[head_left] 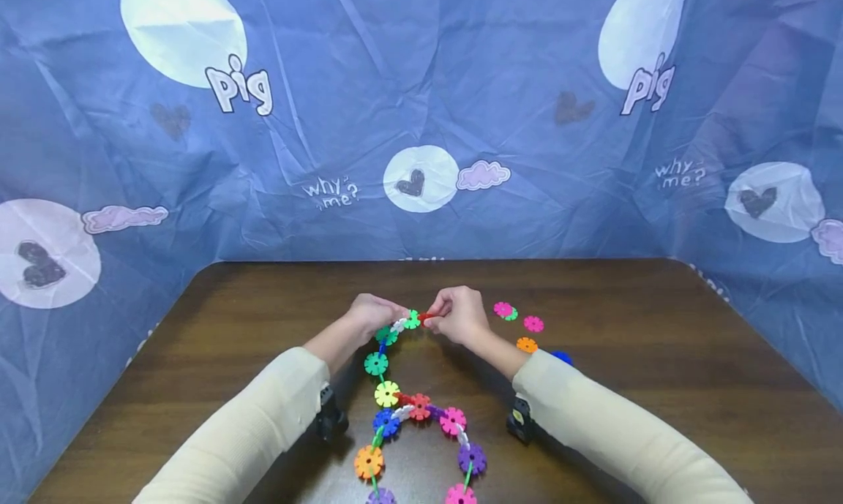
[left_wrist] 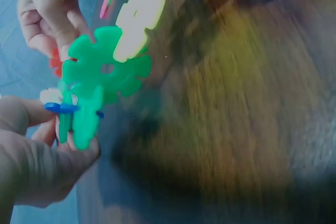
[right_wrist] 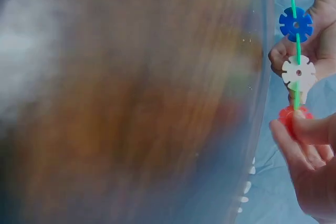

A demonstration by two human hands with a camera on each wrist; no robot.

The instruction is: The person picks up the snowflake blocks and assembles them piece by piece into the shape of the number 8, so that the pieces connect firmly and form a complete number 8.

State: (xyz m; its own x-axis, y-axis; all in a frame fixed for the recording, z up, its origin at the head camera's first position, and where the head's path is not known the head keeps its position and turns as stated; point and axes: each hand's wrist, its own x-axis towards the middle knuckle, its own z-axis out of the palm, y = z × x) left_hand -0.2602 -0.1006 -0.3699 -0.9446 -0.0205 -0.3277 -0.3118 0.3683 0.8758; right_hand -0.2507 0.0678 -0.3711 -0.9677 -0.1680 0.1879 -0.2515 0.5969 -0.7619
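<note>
A chain of slotted, flower-shaped plastic discs runs up the table and curves right at its far end. My left hand [head_left: 371, 319] pinches the chain close to a white disc [right_wrist: 292, 73] and a green disc [head_left: 412, 320]. Opposite it, my right hand [head_left: 459, 316] pinches a red disc [right_wrist: 286, 119] at the chain's tip, where it meets the green disc edge-on. In the left wrist view another green disc [left_wrist: 107, 66] shows face-on. Nearer me, a yellow disc [head_left: 387, 393] joins this length to a loop with a blue disc [head_left: 386, 423] and an orange disc [head_left: 369, 462].
Loose discs lie right of my right hand: a pink disc [head_left: 534, 324], an orange disc [head_left: 527, 344] and a blue disc [head_left: 562, 357] partly behind my sleeve. The brown wooden table [head_left: 658, 387] ends at a blue printed cloth [head_left: 527, 226]. The loop's near part leaves the frame.
</note>
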